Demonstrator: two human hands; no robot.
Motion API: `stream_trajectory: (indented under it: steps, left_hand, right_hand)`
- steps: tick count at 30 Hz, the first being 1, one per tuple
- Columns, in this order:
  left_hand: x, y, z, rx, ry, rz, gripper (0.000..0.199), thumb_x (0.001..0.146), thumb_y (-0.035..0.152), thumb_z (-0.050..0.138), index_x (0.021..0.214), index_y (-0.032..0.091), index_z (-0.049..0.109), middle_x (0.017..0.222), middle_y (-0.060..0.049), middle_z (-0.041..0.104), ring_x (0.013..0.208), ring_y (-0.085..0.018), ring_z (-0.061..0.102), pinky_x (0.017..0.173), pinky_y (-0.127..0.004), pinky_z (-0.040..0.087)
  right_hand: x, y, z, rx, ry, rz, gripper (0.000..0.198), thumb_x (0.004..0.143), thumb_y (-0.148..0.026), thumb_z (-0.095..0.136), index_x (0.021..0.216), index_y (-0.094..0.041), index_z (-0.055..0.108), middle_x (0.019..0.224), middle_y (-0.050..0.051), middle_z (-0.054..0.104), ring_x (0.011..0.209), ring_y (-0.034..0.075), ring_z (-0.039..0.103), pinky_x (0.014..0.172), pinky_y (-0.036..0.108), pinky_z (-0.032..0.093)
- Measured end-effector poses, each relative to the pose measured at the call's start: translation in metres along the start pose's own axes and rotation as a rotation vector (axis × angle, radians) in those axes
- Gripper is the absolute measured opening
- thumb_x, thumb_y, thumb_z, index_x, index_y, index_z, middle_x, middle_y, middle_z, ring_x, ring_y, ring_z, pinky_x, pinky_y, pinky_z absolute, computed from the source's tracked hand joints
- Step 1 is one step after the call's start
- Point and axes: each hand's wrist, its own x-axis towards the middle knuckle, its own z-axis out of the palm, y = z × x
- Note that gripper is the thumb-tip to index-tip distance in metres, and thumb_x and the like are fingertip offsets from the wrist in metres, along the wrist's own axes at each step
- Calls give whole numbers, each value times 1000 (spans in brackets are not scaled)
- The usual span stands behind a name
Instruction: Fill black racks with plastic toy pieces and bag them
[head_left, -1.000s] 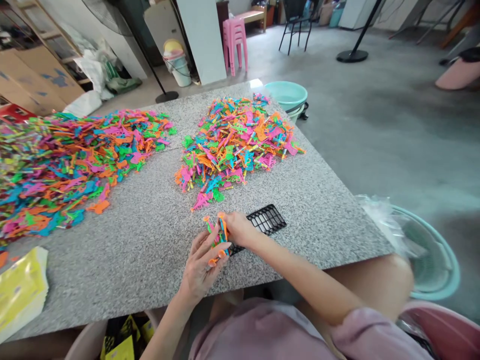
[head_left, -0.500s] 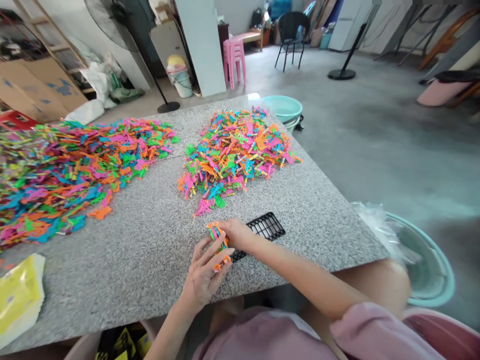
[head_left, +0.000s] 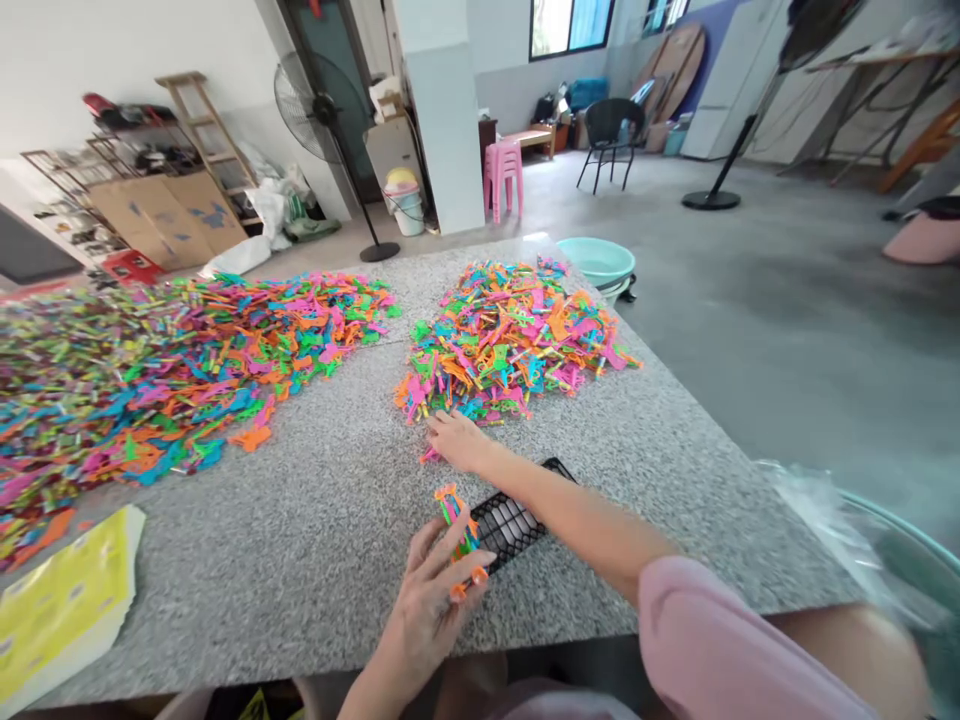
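Far L: yellow packet (head_left: 75, 605) on the grey speckled tabletop (head_left: 300, 560), cut off by the frame edge. Above it, big pile of multicol. plastic pcs (head_left: 225, 370), also cut off L; far side too blurry to tell pcs apart. Approx. centre, near the front edge: L hand (head_left: 431, 600), fingers clamped round a small bundle of same-type pcs (head_left: 463, 530); orange ends poke out top & btm, middle partly hidden by fingers. Just beyond, R hand (head_left: 459, 440) is down at the near edge of the second pile (head_left: 517, 340), over a pink pc (head_left: 429, 455) mostly covered; fingertips hidden, so can't tell if they're closed on anything. Black grid tray (head_left: 510, 525) lies beside the bundle, partly hidden by L fingers & R forearm. Far R: clear plastic bag (head_left: 832, 530), blurred, w/ teal basket (head_left: 911, 530) cut off.
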Motion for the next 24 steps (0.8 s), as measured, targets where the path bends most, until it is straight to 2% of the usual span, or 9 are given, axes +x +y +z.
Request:
stream_trajectory:
  steps: [3,6,8,11,13,15,18,21,24]
  left_hand:
    - [-1,-6,-3,-21,-1,7,21,93,19,53,106,24,70,135,-11,60,123,-23,55,97,-39,50]
    - [-2,-16,-9,-76,-26,43,20,92,18,56,105,24,70,136,-10,59,122,-22,56,102,-41,46]
    - [-1,-21,-12,-105,-49,35,19,92,19,58,104,25,71,137,-9,59,122,-22,56,102,-40,46]
    - [0,-22,-10,-126,-65,21,19,93,20,57,105,25,71,138,-9,58,121,-23,57,101,-40,46]
    - [-1,-21,-6,-140,-45,15,20,93,21,56,105,25,72,139,-10,57,120,-22,58,100,-41,46]
    - [-3,-20,-2,-159,-19,-6,19,93,21,57,105,25,71,139,-9,57,122,-23,56,101,-41,46]
    - [-5,-20,1,-190,-9,-33,20,92,21,58,108,25,70,139,-9,57,122,-23,57,102,-43,46]
    - [-6,-19,0,-214,-20,-54,22,92,21,59,110,27,69,141,-8,55,121,-24,58,104,-45,44]
    - [-5,-18,-2,-222,-42,-62,24,92,22,59,113,27,68,142,-8,54,121,-23,58,107,-45,42]
  right_hand:
    - [-5,-12,12,13,-11,-25,17,87,-11,53,103,-10,61,111,15,61,114,26,48,93,38,43]
    - [-24,-18,2,143,89,22,18,84,-10,56,101,-11,60,106,14,63,110,27,49,91,39,44]
    - [-39,-14,-15,325,255,126,25,81,-17,62,106,-12,59,107,13,62,108,26,51,91,39,45]
    - [-63,2,-40,670,494,417,39,81,-33,67,112,-15,54,105,9,64,93,21,59,82,36,49]
    - [-84,13,-48,890,442,616,38,81,-41,67,107,-16,53,87,4,67,71,16,61,66,31,50]
    - [-106,17,-45,1093,242,742,34,82,-45,65,96,-17,52,66,-1,64,52,14,57,52,27,47]
    - [-136,12,-25,1390,19,770,30,80,-43,68,81,-19,51,56,-2,62,46,14,58,46,25,47]
    - [-156,-2,-2,1515,47,765,28,70,-27,76,80,-20,51,63,-1,66,57,15,65,55,26,54]
    - [-165,-18,12,1373,121,867,18,73,-22,70,80,-20,53,65,0,66,58,17,66,54,27,54]
